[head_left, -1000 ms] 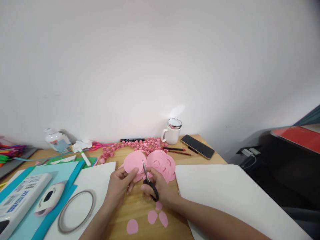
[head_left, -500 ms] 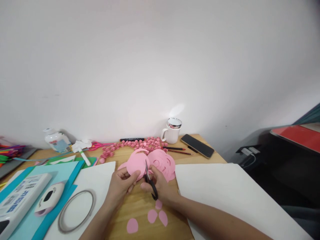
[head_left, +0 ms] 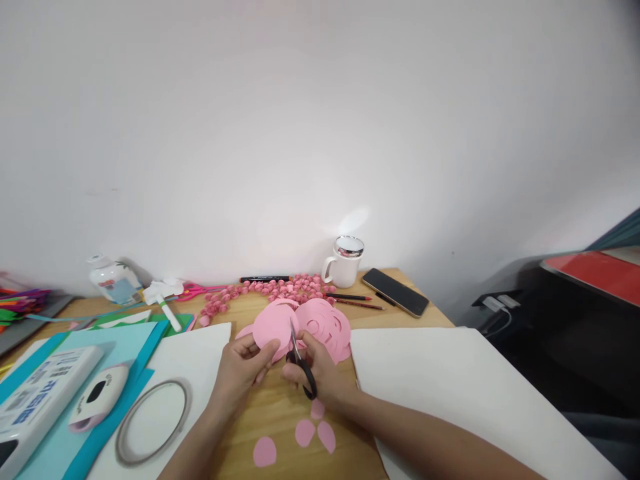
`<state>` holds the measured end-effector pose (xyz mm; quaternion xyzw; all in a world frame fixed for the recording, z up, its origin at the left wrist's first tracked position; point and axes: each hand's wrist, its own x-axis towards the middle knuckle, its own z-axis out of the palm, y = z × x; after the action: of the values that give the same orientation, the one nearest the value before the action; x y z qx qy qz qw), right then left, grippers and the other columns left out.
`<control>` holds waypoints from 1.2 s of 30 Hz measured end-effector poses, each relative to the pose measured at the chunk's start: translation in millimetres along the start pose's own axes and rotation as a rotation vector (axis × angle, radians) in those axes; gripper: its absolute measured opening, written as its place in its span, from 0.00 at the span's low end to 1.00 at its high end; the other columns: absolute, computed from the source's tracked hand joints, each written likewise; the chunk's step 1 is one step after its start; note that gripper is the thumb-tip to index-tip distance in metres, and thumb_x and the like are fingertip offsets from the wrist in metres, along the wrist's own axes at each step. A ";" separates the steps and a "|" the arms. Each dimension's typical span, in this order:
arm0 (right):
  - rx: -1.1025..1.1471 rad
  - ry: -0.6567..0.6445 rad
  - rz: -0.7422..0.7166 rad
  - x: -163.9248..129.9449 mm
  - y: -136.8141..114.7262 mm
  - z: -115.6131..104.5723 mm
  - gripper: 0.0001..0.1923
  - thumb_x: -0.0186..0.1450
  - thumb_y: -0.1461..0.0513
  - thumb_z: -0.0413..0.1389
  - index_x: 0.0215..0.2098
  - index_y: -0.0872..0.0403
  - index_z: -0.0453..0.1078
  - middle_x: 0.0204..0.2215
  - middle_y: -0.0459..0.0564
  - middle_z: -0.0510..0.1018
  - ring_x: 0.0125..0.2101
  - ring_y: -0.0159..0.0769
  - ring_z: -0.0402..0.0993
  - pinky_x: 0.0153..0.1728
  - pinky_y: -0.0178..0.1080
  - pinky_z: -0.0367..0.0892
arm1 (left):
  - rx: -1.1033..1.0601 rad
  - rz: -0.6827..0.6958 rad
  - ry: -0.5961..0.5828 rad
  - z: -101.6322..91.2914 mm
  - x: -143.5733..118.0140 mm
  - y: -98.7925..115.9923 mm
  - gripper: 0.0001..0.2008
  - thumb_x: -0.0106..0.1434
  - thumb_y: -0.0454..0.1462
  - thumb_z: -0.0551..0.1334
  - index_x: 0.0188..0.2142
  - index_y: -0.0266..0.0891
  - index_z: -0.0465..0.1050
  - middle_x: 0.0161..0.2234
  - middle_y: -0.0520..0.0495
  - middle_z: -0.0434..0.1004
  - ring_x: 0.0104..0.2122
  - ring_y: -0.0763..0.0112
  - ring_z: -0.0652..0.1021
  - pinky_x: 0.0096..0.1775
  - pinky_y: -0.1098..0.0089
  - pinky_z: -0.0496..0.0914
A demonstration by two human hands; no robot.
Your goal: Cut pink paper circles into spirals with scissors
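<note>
My left hand (head_left: 243, 370) pinches a pink paper disc (head_left: 273, 327) by its lower edge, holding it up over the wooden desk (head_left: 273, 417). My right hand (head_left: 320, 373) grips black-handled scissors (head_left: 301, 363), and the blades point up into the disc's right edge. Just behind them lies a pile of pink spiral-cut paper circles (head_left: 325, 323). Three small pink paper petals (head_left: 300, 437) lie on the desk below my hands.
White sheets lie at left (head_left: 200, 353) and right (head_left: 450, 380). A tape ring (head_left: 153, 420), a paper punch (head_left: 97, 397) and blue paper (head_left: 125, 343) sit at left. Behind are small pink paper roses (head_left: 280, 290), a white mug (head_left: 344, 263), a phone (head_left: 395, 291), pencils (head_left: 350, 298) and a marker (head_left: 264, 279).
The pink disc has turned in my left hand and shifted slightly right while the scissors cut further along its edge. A loose curved strip seen above the disc has dropped down.
</note>
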<state>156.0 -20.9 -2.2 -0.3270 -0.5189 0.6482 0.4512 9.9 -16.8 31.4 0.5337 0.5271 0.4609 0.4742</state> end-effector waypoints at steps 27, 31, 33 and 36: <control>-0.033 0.025 0.009 1.1 7.5 -1.1 0.18 0.54 0.59 0.57 0.40 0.54 0.57 0.13 0.35 0.68 0.11 0.24 0.59 0.12 0.27 0.52 | -0.033 0.004 0.039 -0.1 -1.3 2.1 0.16 0.48 0.45 0.65 0.17 0.36 0.66 0.09 0.59 0.57 0.13 0.81 0.57 0.18 0.77 0.50; -0.045 0.025 0.019 0.3 6.9 -1.9 0.19 0.54 0.58 0.57 0.39 0.53 0.56 0.14 0.36 0.69 0.11 0.24 0.59 0.12 0.27 0.52 | -0.055 0.007 0.039 0.2 -1.6 4.1 0.16 0.49 0.45 0.65 0.17 0.36 0.65 0.10 0.58 0.59 0.12 0.82 0.57 0.17 0.77 0.50; -0.046 0.019 0.024 -0.5 4.9 -2.0 0.20 0.53 0.57 0.58 0.39 0.53 0.56 0.15 0.37 0.69 0.11 0.24 0.59 0.12 0.27 0.52 | -0.083 -0.002 0.025 0.8 -1.9 5.2 0.16 0.49 0.45 0.65 0.17 0.36 0.64 0.11 0.58 0.60 0.11 0.82 0.58 0.16 0.77 0.51; -0.038 -0.009 0.024 -1.3 3.1 -1.7 0.21 0.52 0.56 0.59 0.38 0.52 0.55 0.15 0.36 0.69 0.11 0.25 0.59 0.12 0.27 0.53 | -0.115 -0.016 0.006 2.0 -2.3 6.4 0.16 0.51 0.45 0.64 0.18 0.36 0.65 0.11 0.57 0.62 0.11 0.81 0.60 0.16 0.77 0.52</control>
<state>157.3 -21.7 -5.6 -0.3387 -0.5292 0.6450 0.4350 12.7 -19.1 37.5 0.5002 0.5054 0.4880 0.5062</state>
